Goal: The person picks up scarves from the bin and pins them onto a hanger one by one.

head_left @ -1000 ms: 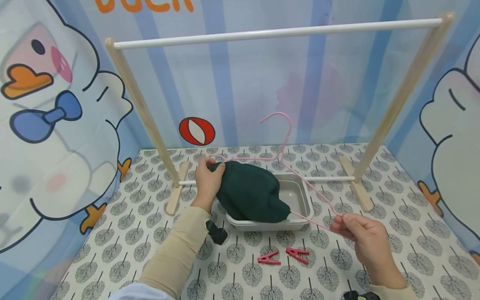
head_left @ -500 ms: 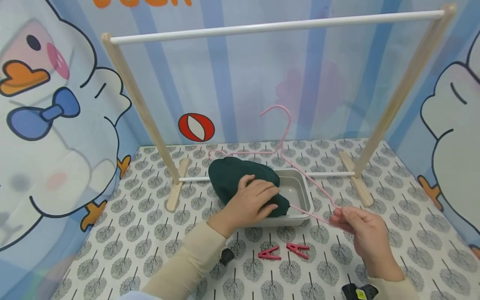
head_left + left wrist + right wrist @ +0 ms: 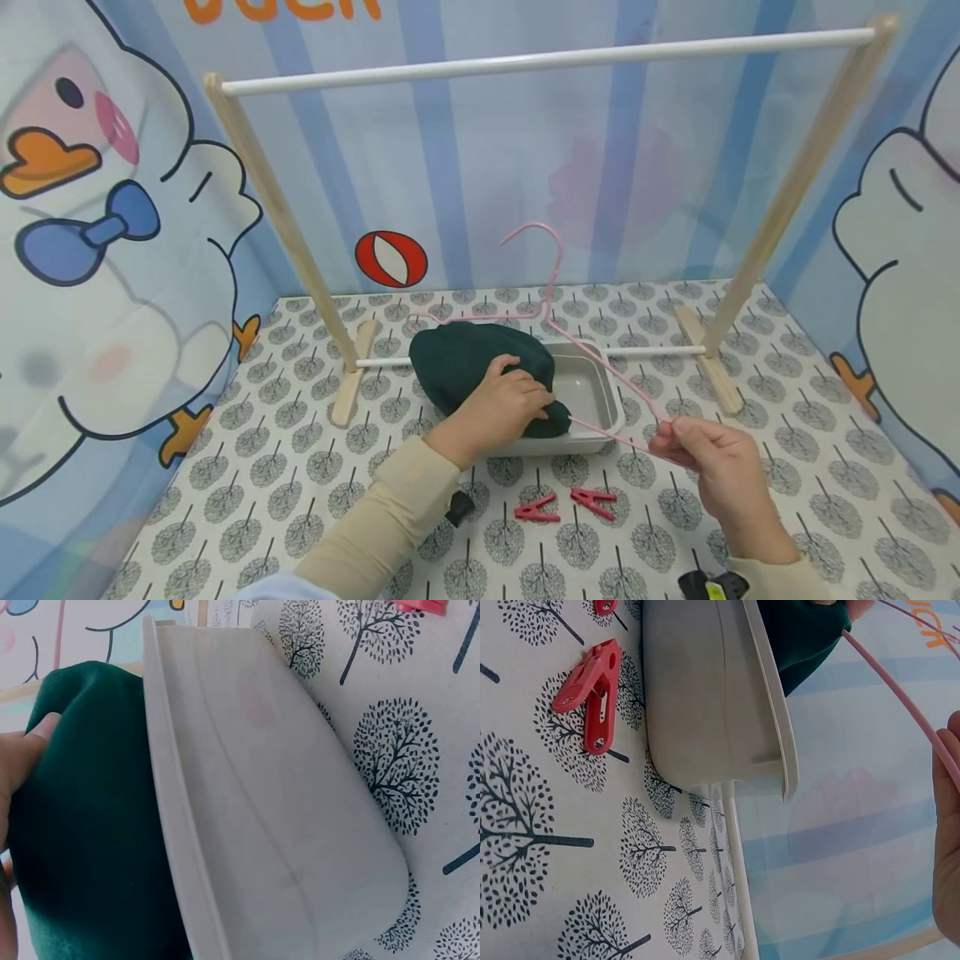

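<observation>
A dark green cloth item (image 3: pixel 450 362), bunched up so that its exact kind is unclear, lies over the lower bar of a pink wire hanger (image 3: pixel 559 254). My left hand (image 3: pixel 495 412) grips the cloth near its right end; in the left wrist view the thumb presses on the green fabric (image 3: pixel 90 810). The right hand (image 3: pixel 720 475) pinches the hanger's right corner and keeps it tilted above the table, hook upward. Under the cloth stands a light grey plastic basin (image 3: pixel 611 400), whose left part is hidden.
Two red clothespins (image 3: pixel 537 508) (image 3: pixel 593 502) lie in front of the basin. Behind and around it rises a drying rack with a white top rail (image 3: pixel 547 62) and wooden posts (image 3: pixel 281 221). Tree-patterned cloth (image 3: pixel 300 475) covers the table, and cartoon-printed walls enclose it.
My left hand has left the cloth's left end and moved right to its right end, near the wire. The right hand keeps its hold on the hanger, which has shifted slightly left.
</observation>
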`<state>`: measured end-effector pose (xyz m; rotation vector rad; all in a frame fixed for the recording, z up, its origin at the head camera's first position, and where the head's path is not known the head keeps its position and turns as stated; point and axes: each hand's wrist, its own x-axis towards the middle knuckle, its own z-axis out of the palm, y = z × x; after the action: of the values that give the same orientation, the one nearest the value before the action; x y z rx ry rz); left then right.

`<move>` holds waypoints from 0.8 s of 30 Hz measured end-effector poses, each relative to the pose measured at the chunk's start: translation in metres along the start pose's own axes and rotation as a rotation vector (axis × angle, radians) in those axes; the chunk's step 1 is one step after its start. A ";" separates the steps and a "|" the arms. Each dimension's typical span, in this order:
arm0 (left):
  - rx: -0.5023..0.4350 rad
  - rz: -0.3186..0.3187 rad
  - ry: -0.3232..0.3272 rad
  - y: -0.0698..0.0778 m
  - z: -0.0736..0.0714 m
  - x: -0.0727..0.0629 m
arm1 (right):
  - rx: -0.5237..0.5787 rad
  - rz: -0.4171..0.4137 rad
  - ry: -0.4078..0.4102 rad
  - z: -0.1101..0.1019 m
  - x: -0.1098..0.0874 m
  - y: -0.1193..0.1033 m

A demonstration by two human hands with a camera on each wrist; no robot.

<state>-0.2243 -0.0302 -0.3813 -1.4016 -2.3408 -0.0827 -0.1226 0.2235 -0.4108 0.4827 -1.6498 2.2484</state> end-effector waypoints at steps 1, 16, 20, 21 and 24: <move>-0.016 0.007 0.009 -0.001 0.000 0.000 | -0.003 -0.001 -0.002 0.000 0.000 0.000; -0.080 0.099 0.420 -0.010 0.003 0.004 | -0.002 0.004 -0.008 0.002 0.003 -0.003; -0.097 0.131 0.557 -0.012 -0.002 0.010 | 0.015 0.011 -0.014 0.002 0.005 -0.004; -0.105 0.134 0.586 -0.012 -0.003 0.012 | 0.020 0.010 -0.016 0.003 0.005 -0.004; -0.149 0.132 0.659 -0.011 -0.010 0.017 | 0.016 0.002 -0.025 0.006 0.007 -0.004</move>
<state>-0.2373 -0.0240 -0.3636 -1.3303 -1.7206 -0.5948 -0.1268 0.2196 -0.4026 0.5151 -1.6460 2.2673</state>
